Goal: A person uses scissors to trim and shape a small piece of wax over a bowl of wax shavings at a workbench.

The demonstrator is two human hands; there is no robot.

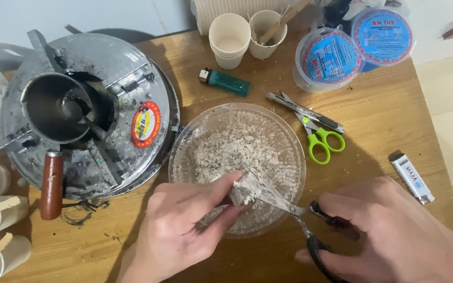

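My left hand (187,220) pinches a pale waxy chunk (243,193) over the near side of a clear glass bowl (180,157) filled with white shavings (237,149). In my right hand (394,230) are black-handled scissors (300,217), their blades closed around the chunk. Both hands are at the table's near edge.
A small metal pot with a brown handle (52,183) sits on a round metal stove (127,78) at left. Behind the bowl lie a green lighter (229,82), green-handled scissors (318,139), a utility knife (305,111), paper cups (229,39), two lidded tubs (331,57) and a white lighter (411,177).
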